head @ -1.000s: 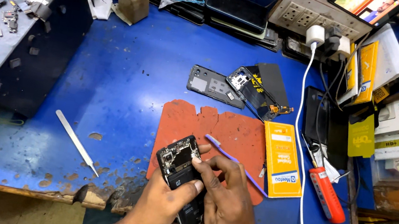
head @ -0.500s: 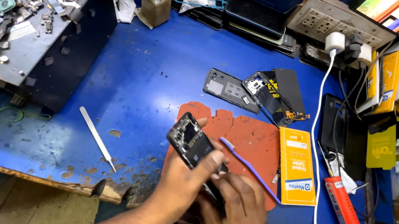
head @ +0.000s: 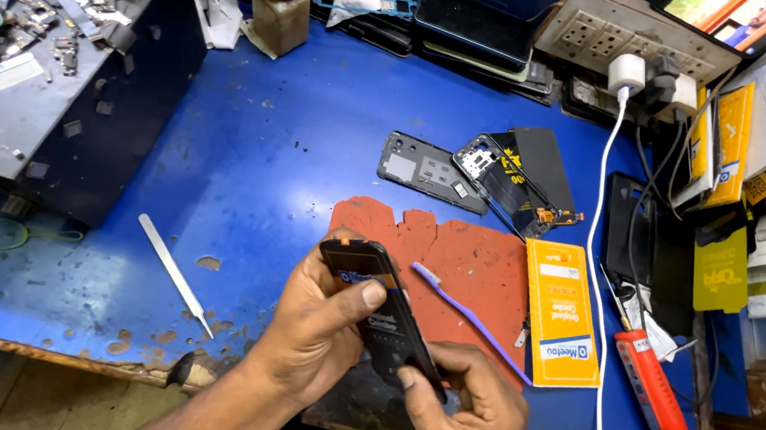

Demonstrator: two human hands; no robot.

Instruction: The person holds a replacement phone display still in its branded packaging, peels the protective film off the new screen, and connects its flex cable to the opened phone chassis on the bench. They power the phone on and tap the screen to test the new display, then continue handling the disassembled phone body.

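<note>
Both hands gripped a dark phone body (head: 381, 311), tilted above the near edge of the blue surface (head: 256, 186). The left hand (head: 315, 331) was closed around its upper part, thumb pressed on the face. The right hand (head: 464, 419) pinched the lower end between its fingers. Beneath the phone lay a red-brown mat (head: 466, 268), with a purple toothbrush (head: 469, 319) across it and a yellow box (head: 563, 313) just beside it. Metal tweezers (head: 175, 273) lay to the left, well apart.
</note>
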